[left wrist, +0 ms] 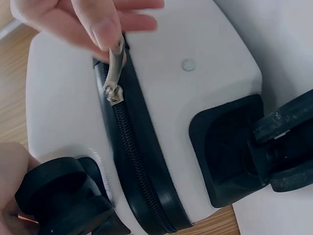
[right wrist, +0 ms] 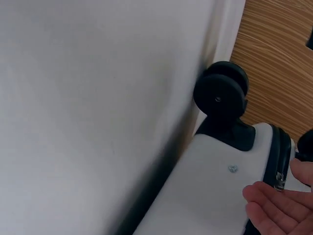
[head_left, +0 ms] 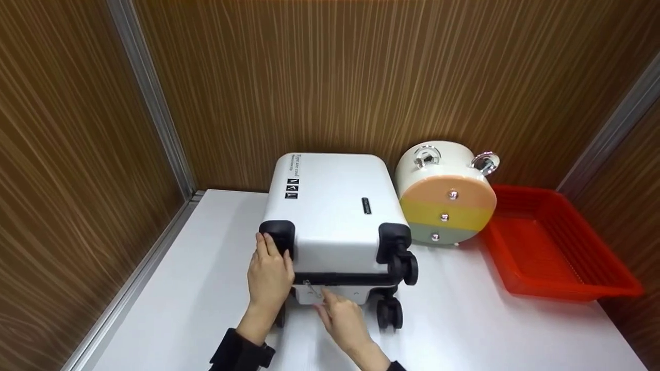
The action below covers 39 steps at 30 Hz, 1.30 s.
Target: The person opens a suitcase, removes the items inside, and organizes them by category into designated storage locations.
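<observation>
A white hard-shell suitcase [head_left: 335, 201] lies flat with its wheeled end toward me. My left hand [head_left: 269, 273] rests on its near left black corner guard, fingers stretched up over the guard; the wheel there is hidden under it in the head view. In the left wrist view that black wheel [left wrist: 58, 196] shows beside the hand's edge. At the near end my right hand [head_left: 343, 317] pinches the metal zipper pull [left wrist: 115, 68] between thumb and fingers. The slider sits on the black zipper [left wrist: 137, 166], whose teeth run together below it in that view.
A round cream drawer box [head_left: 446, 193] with striped front, silver knobs and ear-like rings stands right of the suitcase. Farther right is a red plastic basket [head_left: 536, 247]. Wood-grain walls [head_left: 350, 77] enclose the white table [head_left: 206, 278]. Black caster wheels [head_left: 389, 312] jut out near the right hand.
</observation>
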Tool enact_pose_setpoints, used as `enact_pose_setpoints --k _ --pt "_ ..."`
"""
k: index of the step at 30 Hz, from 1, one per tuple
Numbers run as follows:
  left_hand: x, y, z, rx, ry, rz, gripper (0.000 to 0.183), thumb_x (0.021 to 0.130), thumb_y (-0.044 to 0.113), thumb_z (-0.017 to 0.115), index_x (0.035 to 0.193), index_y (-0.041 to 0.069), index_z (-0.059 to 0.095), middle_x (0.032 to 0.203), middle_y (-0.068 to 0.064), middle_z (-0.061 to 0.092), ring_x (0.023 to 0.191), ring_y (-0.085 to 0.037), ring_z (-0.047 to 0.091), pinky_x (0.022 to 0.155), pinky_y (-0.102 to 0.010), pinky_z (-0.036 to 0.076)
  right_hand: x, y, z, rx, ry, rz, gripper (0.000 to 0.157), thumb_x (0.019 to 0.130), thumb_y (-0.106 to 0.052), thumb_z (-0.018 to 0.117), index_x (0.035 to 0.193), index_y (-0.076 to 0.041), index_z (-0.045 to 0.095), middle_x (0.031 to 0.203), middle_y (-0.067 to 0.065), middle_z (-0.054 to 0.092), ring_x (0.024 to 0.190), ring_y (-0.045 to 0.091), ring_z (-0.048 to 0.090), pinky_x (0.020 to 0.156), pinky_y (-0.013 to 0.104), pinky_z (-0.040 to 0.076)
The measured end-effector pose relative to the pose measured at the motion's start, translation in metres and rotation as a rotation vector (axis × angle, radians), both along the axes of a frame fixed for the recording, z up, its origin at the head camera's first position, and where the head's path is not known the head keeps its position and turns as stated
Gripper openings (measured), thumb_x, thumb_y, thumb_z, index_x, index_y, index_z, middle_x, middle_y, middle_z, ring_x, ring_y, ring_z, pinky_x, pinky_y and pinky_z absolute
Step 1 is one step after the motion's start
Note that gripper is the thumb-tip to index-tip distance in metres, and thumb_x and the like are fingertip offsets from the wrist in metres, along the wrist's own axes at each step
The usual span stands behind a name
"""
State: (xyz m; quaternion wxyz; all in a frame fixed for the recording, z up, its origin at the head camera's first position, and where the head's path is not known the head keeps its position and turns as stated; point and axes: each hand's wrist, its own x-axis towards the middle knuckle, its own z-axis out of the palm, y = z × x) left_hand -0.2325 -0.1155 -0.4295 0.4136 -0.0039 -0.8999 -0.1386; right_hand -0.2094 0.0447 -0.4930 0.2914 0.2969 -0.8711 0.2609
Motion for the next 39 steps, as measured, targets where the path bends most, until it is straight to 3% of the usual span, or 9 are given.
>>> enact_pose_setpoints --k 2,5,9,12,15,19,22,29,39 --pt "0.004 -0.001 -0.003 0.024 0.065 -0.035 0.048 0.079 0.012 0.062 0.111 -0.020 0.048 0.114 -0.035 0.046 0.093 -0.040 0.055 0.078 -0.042 0.046 0.001 0.010 0.009 -0.068 0.017 -0.006 0.030 0.078 -0.014 0.067 0.101 0.003 0.061 0.074 0.006 0.065 0.059 0.013 0.061 0.053 0.022 0.048" --pt "0.012 0.002 -0.011 0.033 0.266 -0.136 0.040 0.078 0.012 0.060 0.107 -0.016 0.053 0.113 -0.030 0.050 0.098 -0.039 0.053 0.085 -0.047 0.041 0.000 0.027 0.026 -0.207 0.104 -0.017 0.023 0.078 -0.011 0.066 0.097 0.000 0.063 0.076 0.004 0.064 0.061 0.010 0.059 0.055 0.016 0.046" --pt "0.025 0.017 -0.027 0.042 0.460 -0.258 0.032 0.080 0.016 0.056 0.099 -0.010 0.058 0.102 -0.022 0.056 0.091 -0.033 0.055 0.082 -0.043 0.043 -0.004 0.051 0.051 -0.366 0.275 -0.096 0.018 0.079 -0.010 0.063 0.094 -0.001 0.063 0.086 0.006 0.063 0.077 0.018 0.058 0.072 0.020 0.045" --pt "0.034 0.028 -0.043 0.090 0.417 -0.248 0.033 0.083 0.023 0.055 0.096 -0.008 0.058 0.094 -0.018 0.057 0.084 -0.028 0.056 0.075 -0.038 0.046 -0.008 0.066 0.065 -0.426 0.314 -0.185 0.028 0.077 -0.011 0.064 0.102 0.000 0.061 0.103 0.012 0.059 0.094 0.025 0.053 0.085 0.028 0.040" --pt "0.039 0.035 -0.061 0.135 0.286 -0.198 0.038 0.080 0.028 0.061 0.095 -0.007 0.058 0.089 -0.015 0.056 0.079 -0.026 0.056 0.068 -0.035 0.048 -0.012 0.076 0.069 -0.421 0.263 -0.267 0.042 0.073 -0.012 0.071 0.111 -0.001 0.056 0.118 0.017 0.049 0.102 0.031 0.045 0.086 0.037 0.036" --pt "0.035 0.041 -0.081 0.186 0.128 -0.150 0.042 0.071 0.026 0.072 0.092 -0.007 0.057 0.083 -0.014 0.058 0.072 -0.025 0.058 0.062 -0.033 0.050 -0.018 0.084 0.061 -0.364 0.152 -0.353 0.059 0.067 -0.017 0.077 0.118 -0.004 0.050 0.127 0.023 0.038 0.108 0.037 0.038 0.084 0.049 0.032" --pt "0.028 0.044 -0.092 0.231 0.071 -0.126 0.041 0.067 0.022 0.075 0.089 -0.007 0.057 0.078 -0.015 0.060 0.068 -0.026 0.059 0.057 -0.034 0.050 -0.021 0.086 0.051 -0.329 0.082 -0.383 0.064 0.066 -0.019 0.078 0.121 -0.007 0.049 0.128 0.025 0.034 0.110 0.040 0.038 0.083 0.053 0.033" --pt "0.018 0.048 -0.102 0.293 0.073 -0.109 0.023 0.070 0.013 0.072 0.078 -0.001 0.056 0.066 -0.010 0.061 0.053 -0.023 0.058 0.045 -0.033 0.046 -0.023 0.086 0.034 -0.313 0.024 -0.381 0.055 0.073 -0.007 0.072 0.123 -0.014 0.050 0.125 0.023 0.038 0.100 0.035 0.051 0.062 0.042 0.048" --pt "0.020 0.046 -0.104 0.271 0.150 -0.117 0.008 0.071 -0.002 0.065 0.076 -0.002 0.058 0.061 -0.009 0.059 0.046 -0.024 0.056 0.038 -0.032 0.040 -0.026 0.089 0.035 -0.304 0.061 -0.362 0.049 0.075 -0.003 0.067 0.121 -0.012 0.053 0.120 0.025 0.042 0.088 0.032 0.056 0.057 0.039 0.048"
